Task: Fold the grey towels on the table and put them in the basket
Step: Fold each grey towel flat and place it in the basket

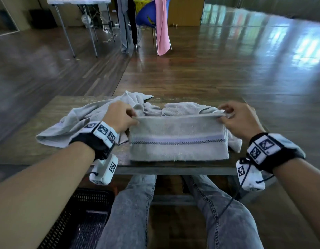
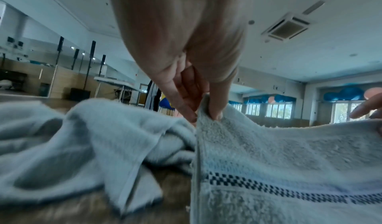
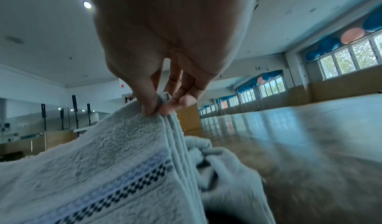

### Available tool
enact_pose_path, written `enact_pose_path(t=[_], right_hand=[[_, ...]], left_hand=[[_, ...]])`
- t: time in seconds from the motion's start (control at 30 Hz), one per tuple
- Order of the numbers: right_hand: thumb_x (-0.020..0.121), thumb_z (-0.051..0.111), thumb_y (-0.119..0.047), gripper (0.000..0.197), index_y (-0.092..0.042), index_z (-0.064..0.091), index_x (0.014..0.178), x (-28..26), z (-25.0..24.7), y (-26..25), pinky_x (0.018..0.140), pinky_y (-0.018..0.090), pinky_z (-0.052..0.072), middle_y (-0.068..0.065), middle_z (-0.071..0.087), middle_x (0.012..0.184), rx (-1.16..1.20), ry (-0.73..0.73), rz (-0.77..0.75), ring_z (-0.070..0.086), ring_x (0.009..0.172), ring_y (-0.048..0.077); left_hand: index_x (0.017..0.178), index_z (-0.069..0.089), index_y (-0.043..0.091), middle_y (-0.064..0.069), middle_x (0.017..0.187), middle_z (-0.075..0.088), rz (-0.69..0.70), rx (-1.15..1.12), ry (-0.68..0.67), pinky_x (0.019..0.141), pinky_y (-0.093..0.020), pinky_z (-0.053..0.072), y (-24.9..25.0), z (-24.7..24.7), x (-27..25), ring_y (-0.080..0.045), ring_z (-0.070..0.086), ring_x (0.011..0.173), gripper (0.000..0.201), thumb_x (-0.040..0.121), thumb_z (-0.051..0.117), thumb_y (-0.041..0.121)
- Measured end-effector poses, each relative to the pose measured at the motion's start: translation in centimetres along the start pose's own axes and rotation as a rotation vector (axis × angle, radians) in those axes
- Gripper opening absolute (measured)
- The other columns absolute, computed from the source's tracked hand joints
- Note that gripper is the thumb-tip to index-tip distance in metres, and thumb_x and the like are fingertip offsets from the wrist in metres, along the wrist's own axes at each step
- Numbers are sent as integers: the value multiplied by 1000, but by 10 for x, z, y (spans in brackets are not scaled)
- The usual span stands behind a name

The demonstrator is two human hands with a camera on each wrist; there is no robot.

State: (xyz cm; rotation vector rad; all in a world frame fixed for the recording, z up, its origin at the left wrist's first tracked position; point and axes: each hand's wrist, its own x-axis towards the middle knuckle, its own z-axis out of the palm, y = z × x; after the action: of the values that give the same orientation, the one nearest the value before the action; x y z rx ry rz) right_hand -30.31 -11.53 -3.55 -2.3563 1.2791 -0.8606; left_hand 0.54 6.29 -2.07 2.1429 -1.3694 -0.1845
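Note:
A folded grey towel [image 1: 177, 141] with a lilac band and a dark checkered stripe lies at the near edge of the wooden table [image 1: 69, 105]. My left hand [image 1: 119, 116] pinches its far left corner, thumb against fingers. My right hand [image 1: 234, 116] pinches the far right corner, where several layers stack. The far edge is lifted and stretched taut between the hands. The wrist views show the same towel [image 2: 289, 154] [image 3: 93, 162] pinched by the left hand [image 2: 206, 113] and the right hand [image 3: 157, 108]. More crumpled grey towels [image 1: 69, 123] lie behind and to the left.
A black perforated basket [image 1: 83, 216] stands on the floor at lower left, beside my left leg. My knees in jeans sit under the table's near edge. Far back are a blue chair [image 1: 146, 17] with a pink cloth and a white folding table [image 1: 78, 2].

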Motion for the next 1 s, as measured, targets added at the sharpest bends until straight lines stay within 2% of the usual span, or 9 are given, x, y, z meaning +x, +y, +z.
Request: enact_pose_path(t=[0.1,0.17,0.27,0.37,0.43,0.57,0.73,0.87,1.0], right_hand=[[82,74,-14,14,-23,77,93,14,-33,-9,86,38,56,3,75,86,42,97,-38,70,84,18],[81,74,-18,14,-31,73,86,16,-52,-14,69,24,51,-8,71,73,80,201,-63,64,67,-2],[81,74,-16,20,-34,68,86,0,-66,-16,58,2,42,-23,63,75,128,268,-116,61,64,-15],[83,72,-4,29,-33,66,84,-31,-53,0,65,22,56,-16,68,81,174,105,-62,68,69,5],[83,69,1,28,-26,71,88,-54,-33,15,64,37,58,-3,75,85,155,-92,29,72,74,23],[82,68,-5,18,-14,73,97,-89,10,40,77,27,46,5,74,95,67,-216,177,68,87,22],[89,69,-25,12,-14,65,94,-95,40,51,80,27,41,-1,66,82,38,-134,321,60,90,23],[88,71,-28,14,-17,62,90,-90,45,54,77,28,39,-4,61,75,32,-140,351,59,89,22],[88,71,-19,7,-17,65,89,-89,39,50,81,32,46,2,65,69,74,-100,323,61,89,24]], left_hand=[[101,75,7,-7,87,72,125,-40,90,64,-11,45,25,-30,7,-12,61,71,27,74,81,6],[106,75,8,-6,94,73,207,-39,186,74,-16,47,38,-46,11,-13,63,79,28,78,78,7],[98,77,12,-2,91,68,298,-37,302,70,-15,42,46,-54,-3,-11,56,75,19,80,74,7],[87,72,18,-3,91,62,271,-9,236,67,-21,39,29,-28,-32,-15,53,76,8,83,74,12],[84,68,21,-3,90,63,134,6,57,62,-18,37,7,1,-48,-16,54,77,12,81,75,12],[106,62,14,-1,98,58,-193,14,-205,73,-31,48,-29,50,-66,-21,60,88,33,77,78,16],[89,59,10,-1,81,60,-315,60,-39,67,-31,42,-36,78,-69,-24,61,83,32,84,71,39],[80,58,-1,-22,76,65,-342,131,-37,62,-36,46,-32,82,-64,-39,65,79,44,84,71,41],[70,64,3,-6,60,57,-348,107,1,52,-29,36,-30,76,-60,-24,58,62,35,81,74,35]])
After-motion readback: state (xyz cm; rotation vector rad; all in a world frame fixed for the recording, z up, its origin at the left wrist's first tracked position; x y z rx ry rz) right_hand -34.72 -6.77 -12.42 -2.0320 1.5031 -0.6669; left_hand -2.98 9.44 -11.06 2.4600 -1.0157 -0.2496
